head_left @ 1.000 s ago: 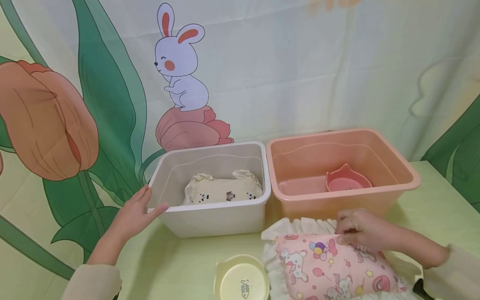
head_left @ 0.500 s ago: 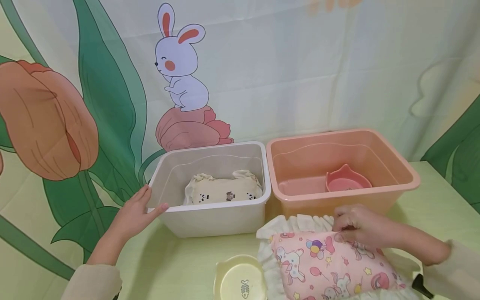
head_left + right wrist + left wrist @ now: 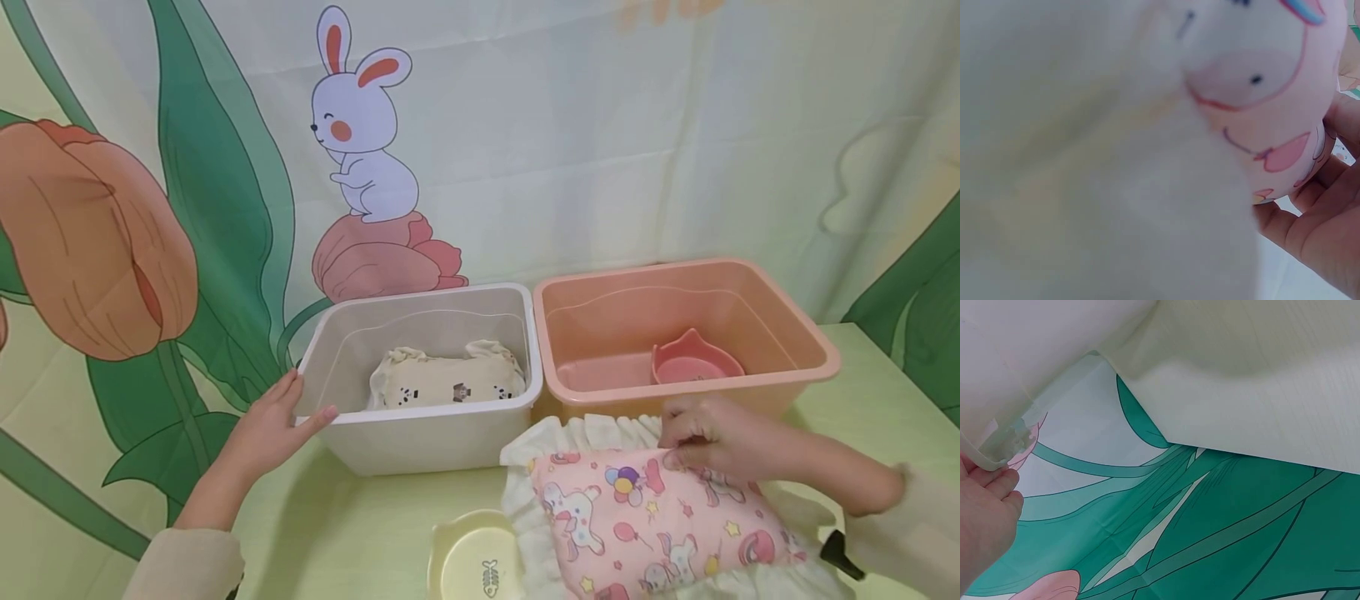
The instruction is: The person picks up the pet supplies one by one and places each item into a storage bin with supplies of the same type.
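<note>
My right hand [image 3: 720,450] grips the upper edge of a pink pillow [image 3: 633,533] printed with unicorns, stars and balloons, with a cream ruffled border. In the right wrist view, fingers [image 3: 1279,225] curl around the pink cloth, while blurred ruffle fills much of the picture. At the left front corner of a white plastic bin [image 3: 442,442], my left hand [image 3: 266,433] holds the rim, thumb along the front. The left wrist view shows its fingers [image 3: 1004,482] bent against that rim. A cream pillow [image 3: 450,379] with small animal prints lies inside the bin.
To the right of the white bin stands a peach bin [image 3: 667,404] with a pink cat-ear bowl [image 3: 697,362] in it. A pale yellow bowl [image 3: 476,554] with a fishbone print sits on the green table [image 3: 337,533], partly covered by the ruffle. A printed curtain hangs behind.
The pink pillow has shifted left and slightly up with my right hand, and its ruffle covers more of the yellow bowl. My left hand stays on the white bin's rim.
</note>
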Motion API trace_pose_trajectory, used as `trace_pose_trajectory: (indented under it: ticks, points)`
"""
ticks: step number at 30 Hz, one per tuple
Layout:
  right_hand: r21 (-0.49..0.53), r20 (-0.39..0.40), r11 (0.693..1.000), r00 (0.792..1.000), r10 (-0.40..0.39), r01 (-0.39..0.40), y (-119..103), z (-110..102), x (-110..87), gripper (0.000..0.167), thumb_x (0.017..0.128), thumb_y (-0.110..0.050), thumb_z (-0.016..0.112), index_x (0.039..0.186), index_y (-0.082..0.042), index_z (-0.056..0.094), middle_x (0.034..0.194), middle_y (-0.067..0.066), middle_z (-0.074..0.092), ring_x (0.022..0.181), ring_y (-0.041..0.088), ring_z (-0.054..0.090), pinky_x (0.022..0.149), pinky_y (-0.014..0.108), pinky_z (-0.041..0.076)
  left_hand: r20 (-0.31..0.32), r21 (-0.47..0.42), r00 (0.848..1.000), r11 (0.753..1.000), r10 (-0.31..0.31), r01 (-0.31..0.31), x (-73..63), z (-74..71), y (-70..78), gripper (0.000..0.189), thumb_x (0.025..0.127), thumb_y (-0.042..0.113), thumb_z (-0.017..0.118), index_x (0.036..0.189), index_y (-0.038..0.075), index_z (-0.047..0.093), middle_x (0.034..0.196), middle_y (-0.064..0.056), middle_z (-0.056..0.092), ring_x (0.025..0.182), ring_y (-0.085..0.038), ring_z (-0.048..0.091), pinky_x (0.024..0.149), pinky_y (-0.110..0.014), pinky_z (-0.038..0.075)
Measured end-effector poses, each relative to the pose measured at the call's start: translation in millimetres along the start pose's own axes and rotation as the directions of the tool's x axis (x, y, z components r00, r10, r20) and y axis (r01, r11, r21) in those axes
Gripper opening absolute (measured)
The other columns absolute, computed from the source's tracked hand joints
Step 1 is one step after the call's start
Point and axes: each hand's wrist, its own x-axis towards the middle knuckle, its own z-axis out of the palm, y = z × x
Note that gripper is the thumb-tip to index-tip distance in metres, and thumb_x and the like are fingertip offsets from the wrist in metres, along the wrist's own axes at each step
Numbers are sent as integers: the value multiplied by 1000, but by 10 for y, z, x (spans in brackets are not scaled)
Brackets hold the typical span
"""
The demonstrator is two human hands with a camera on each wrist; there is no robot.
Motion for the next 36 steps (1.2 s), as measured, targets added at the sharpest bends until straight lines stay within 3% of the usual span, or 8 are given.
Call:
trace_pose_trajectory:
  ticks: [5, 12, 22, 28, 36]
  points:
    - [-31, 0, 999, 1000, -11, 11, -31, -65, 54, 8, 73, -17, 70, 79, -23, 70, 73, -16, 50, 69, -3, 42, 59, 14, 40, -1, 1, 1000, 1000, 2, -2, 0, -2, 4, 89, 84, 59, 41, 139, -5, 14, 145, -26, 12, 128, -48, 18, 96, -65, 22]
    - [-17, 28, 999, 999, 38, -38, -95, -118, 114, 8, 74, -17, 69, 78, -23, 70, 73, -16, 49, 70, -1, 42, 60, 15, 41, 6, 2, 1000, 1000, -1, 1, 3, 0, 1, 90, 84, 60, 41, 139, -5, 13, 145, -26, 11, 129, -47, 17, 96, -64, 21]
    - [-59, 11, 998, 1000, -1, 2, -111, -161, 177, 10, 72, -13, 70, 77, -21, 70, 72, -15, 49, 69, -2, 41, 60, 16, 41, 4, 3, 1000, 1000, 11, -11, 11, -7, -4, 89, 84, 59, 41, 139, -5, 13, 145, -26, 12, 128, -48, 18, 97, -64, 22]
    - [-70, -9, 995, 998, -65, 64, -158, -212, 231, 11, 71, -12, 71, 76, -22, 69, 69, -16, 49, 68, -2, 41, 60, 15, 40, 8, 8, 1000, 1000, 8, -8, 14, -11, -11, 89, 84, 60, 41, 139, -5, 13, 145, -26, 11, 128, -48, 18, 96, -64, 22]
    - [-65, 18, 998, 1000, 7, -6, -232, -304, 314, 11, 72, -12, 70, 79, -22, 70, 73, -14, 49, 70, -1, 43, 59, 15, 42, 8, 8, 1000, 1000, 9, -9, 3, -11, 4, 89, 84, 59, 41, 139, -5, 13, 145, -26, 11, 128, -48, 18, 96, -64, 22]
